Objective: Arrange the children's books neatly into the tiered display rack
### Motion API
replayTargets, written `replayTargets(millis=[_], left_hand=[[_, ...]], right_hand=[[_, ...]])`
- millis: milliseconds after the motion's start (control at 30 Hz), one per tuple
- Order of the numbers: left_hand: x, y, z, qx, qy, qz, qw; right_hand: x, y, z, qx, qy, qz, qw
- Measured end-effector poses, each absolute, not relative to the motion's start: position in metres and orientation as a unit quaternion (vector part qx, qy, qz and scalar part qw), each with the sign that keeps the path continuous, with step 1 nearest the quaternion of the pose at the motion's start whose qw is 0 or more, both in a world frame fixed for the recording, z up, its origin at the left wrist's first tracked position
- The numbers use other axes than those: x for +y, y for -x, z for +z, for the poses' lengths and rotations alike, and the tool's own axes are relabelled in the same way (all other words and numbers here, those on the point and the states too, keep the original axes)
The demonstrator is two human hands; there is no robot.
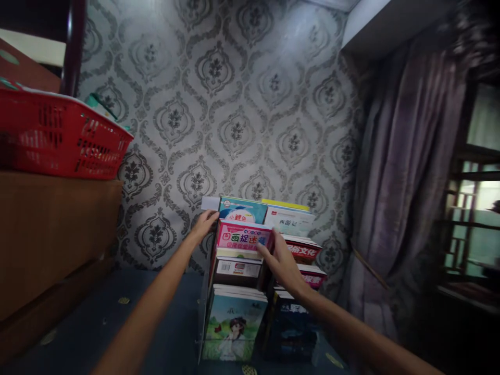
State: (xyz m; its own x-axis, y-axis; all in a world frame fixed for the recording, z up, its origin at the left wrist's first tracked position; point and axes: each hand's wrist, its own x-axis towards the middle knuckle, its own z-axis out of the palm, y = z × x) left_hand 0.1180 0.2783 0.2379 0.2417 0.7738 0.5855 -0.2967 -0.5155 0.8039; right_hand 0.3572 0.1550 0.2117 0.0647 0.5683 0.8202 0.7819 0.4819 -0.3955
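Note:
A pink picture book (240, 237) leans among books in a tiered rack with a clear side panel (205, 307). My right hand (283, 263) is closed on its right edge, thumb across the front cover. My left hand (206, 225) is at the rack's upper left edge, fingers bent together beside a teal book (250, 209); what they grip is hidden. Below the pink book stand a dark book with a barcode label (239, 268) and several green-covered books (235, 325). The right column holds a pale book (291, 221), a red book (302, 251) and dark blue books (292, 325).
The rack stands on a dark blue patterned surface (156, 323) near a patterned wallpapered wall (234, 130). At left, a red basket (66, 135) rests on a brown box (54, 229). A greyish curtain (394, 198) hangs at right beside a window (480, 208).

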Motion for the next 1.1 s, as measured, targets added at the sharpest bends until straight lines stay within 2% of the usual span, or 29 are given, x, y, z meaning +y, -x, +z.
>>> replayTargets(millis=[133,267,433,700,900,1100], left_hand=[[0.281,-0.124,0.239,0.179,-0.646,0.595,0.444],[0.281,-0.131,0.242,0.167,-0.656,0.598,0.43],[0.278,-0.131,0.242,0.151,-0.662,0.597,0.426],[0.272,-0.131,0.243,0.151,-0.659,0.597,0.432],[0.269,-0.133,0.243,0.158,-0.657,0.598,0.431],[0.269,-0.133,0.244,0.172,-0.656,0.599,0.425]], right_hand=[[0.174,-0.359,0.274,-0.695,0.492,-0.185,0.49],[0.203,-0.353,0.318,-0.729,0.493,-0.211,0.426],[0.218,-0.348,0.333,-0.719,0.567,-0.233,0.327],[0.195,-0.33,0.344,-0.715,0.605,-0.309,0.163],[0.194,-0.304,0.346,-0.772,0.53,-0.32,0.14],[0.202,-0.29,0.357,-0.756,0.571,-0.283,0.149]])
